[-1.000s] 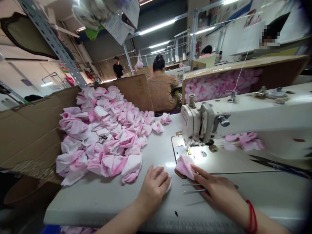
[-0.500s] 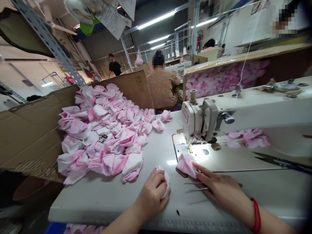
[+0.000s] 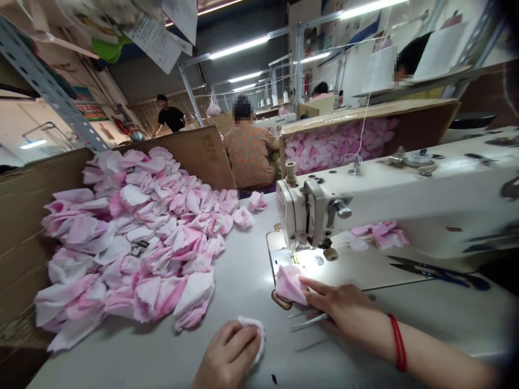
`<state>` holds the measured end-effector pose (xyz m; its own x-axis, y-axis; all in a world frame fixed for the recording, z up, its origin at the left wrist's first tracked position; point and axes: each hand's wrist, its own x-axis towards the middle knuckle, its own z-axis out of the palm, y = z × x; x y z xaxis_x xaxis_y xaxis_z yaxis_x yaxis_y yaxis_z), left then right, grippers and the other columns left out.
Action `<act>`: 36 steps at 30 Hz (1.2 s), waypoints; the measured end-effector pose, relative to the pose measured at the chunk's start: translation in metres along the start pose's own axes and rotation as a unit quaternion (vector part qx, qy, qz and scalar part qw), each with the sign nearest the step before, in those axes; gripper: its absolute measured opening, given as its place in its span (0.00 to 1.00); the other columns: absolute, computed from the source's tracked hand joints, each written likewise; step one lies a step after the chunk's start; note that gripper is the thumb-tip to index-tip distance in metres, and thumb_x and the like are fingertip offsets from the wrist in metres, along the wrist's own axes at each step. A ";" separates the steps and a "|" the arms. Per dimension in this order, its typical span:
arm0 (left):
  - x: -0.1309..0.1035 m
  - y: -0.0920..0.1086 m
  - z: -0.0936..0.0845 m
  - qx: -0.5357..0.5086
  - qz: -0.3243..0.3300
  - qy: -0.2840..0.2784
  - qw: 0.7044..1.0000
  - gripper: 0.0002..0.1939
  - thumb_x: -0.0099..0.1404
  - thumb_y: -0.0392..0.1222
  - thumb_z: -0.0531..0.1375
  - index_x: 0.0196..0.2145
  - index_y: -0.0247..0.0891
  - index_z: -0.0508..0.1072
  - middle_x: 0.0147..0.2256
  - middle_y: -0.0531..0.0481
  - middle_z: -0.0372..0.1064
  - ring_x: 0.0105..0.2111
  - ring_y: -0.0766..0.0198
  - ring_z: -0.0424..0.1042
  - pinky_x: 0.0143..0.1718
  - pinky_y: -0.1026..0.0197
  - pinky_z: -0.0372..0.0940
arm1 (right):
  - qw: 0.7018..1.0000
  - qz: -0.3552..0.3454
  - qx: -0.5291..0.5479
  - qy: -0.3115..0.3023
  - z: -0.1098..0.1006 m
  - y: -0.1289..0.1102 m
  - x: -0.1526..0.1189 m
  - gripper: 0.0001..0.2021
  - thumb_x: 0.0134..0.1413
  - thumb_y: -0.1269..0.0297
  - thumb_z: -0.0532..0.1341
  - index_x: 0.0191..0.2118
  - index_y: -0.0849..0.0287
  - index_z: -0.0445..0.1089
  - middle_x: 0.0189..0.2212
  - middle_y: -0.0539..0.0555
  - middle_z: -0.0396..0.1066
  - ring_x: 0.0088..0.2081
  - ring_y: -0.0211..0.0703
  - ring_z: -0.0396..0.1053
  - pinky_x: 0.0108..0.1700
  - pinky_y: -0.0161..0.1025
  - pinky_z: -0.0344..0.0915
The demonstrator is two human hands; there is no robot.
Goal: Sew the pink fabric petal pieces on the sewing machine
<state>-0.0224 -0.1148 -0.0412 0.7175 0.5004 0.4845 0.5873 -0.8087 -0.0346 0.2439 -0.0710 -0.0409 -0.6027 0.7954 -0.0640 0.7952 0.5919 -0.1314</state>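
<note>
Left hand (image 3: pixel 227 356) drawn nearer, half-hiding petal (image 3: pixel 255 328), forearm cropped

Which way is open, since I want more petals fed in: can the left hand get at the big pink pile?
Probably yes: the left hand holds a small petal, and only bare table lies between it and the pile.

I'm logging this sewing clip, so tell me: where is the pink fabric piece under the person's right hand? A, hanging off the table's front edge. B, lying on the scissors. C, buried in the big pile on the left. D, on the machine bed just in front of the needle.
D: the right hand presses the pink fabric piece flat on the lit bed of the sewing machine, just in front of the needle.
</note>
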 end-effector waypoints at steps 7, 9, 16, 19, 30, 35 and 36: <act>0.089 0.002 0.009 0.002 0.000 0.047 0.999 0.13 0.67 0.34 0.45 0.39 0.34 0.69 0.36 0.47 0.70 0.39 0.62 0.64 0.42 0.57 0.62 | 0.996 0.005 -0.074 0.039 0.010 -0.026 0.014 0.13 0.48 0.73 0.53 0.41 0.59 0.68 0.44 0.62 0.69 0.23 0.47 0.69 0.20 0.40 0.60; 0.105 0.000 0.030 0.028 0.019 -0.006 0.999 0.10 0.66 0.35 0.48 0.36 0.35 0.69 0.33 0.49 0.69 0.39 0.61 0.64 0.43 0.56 0.60 | 0.996 0.004 -0.079 0.047 0.012 -0.032 0.015 0.10 0.49 0.75 0.53 0.35 0.60 0.69 0.34 0.61 0.72 0.23 0.46 0.69 0.20 0.38 0.58; 0.104 -0.019 0.067 0.045 0.028 -0.064 0.997 0.04 0.65 0.36 0.52 0.34 0.35 0.67 0.32 0.53 0.67 0.39 0.64 0.63 0.45 0.59 0.57 | 0.990 -0.075 -0.069 0.101 0.009 -0.001 0.018 0.12 0.52 0.70 0.52 0.43 0.61 0.64 0.42 0.58 0.69 0.23 0.41 0.67 0.19 0.38 0.53; 0.110 -0.027 0.061 0.005 0.027 -0.059 0.998 0.04 0.65 0.38 0.53 0.36 0.36 0.66 0.33 0.54 0.68 0.39 0.65 0.63 0.45 0.59 0.56 | 0.986 -0.135 -0.034 0.093 0.005 0.016 0.024 0.07 0.53 0.69 0.51 0.37 0.60 0.64 0.34 0.52 0.70 0.24 0.40 0.65 0.21 0.38 0.51; 0.103 -0.017 0.064 0.021 0.001 -0.028 0.999 0.13 0.68 0.35 0.44 0.39 0.34 0.67 0.35 0.50 0.69 0.38 0.63 0.65 0.37 0.59 0.58 | 0.987 -0.106 0.035 0.112 0.012 0.023 0.023 0.07 0.56 0.66 0.50 0.34 0.58 0.64 0.28 0.50 0.66 0.23 0.37 0.61 0.22 0.39 0.47; 0.110 -0.020 0.064 0.020 0.037 -0.023 0.999 0.12 0.68 0.35 0.45 0.39 0.36 0.67 0.37 0.52 0.70 0.37 0.65 0.64 0.38 0.58 0.57 | 0.991 -0.099 0.041 0.075 0.009 0.025 0.023 0.05 0.53 0.65 0.53 0.35 0.57 0.64 0.26 0.49 0.67 0.24 0.37 0.64 0.22 0.39 0.48; 0.110 -0.022 0.065 0.021 0.039 -0.022 0.999 0.12 0.69 0.35 0.45 0.39 0.37 0.67 0.38 0.52 0.70 0.37 0.65 0.64 0.39 0.58 0.57 | 0.992 -0.100 0.033 0.076 0.009 0.025 0.024 0.05 0.53 0.65 0.54 0.35 0.57 0.64 0.26 0.49 0.67 0.24 0.38 0.64 0.22 0.39 0.47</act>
<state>0.0683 -0.0218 -0.0439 0.7776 0.4496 0.4396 0.5426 -0.8331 -0.1078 0.2491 -0.0385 -0.0546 -0.7273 0.6760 0.1186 0.6515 0.7344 -0.1905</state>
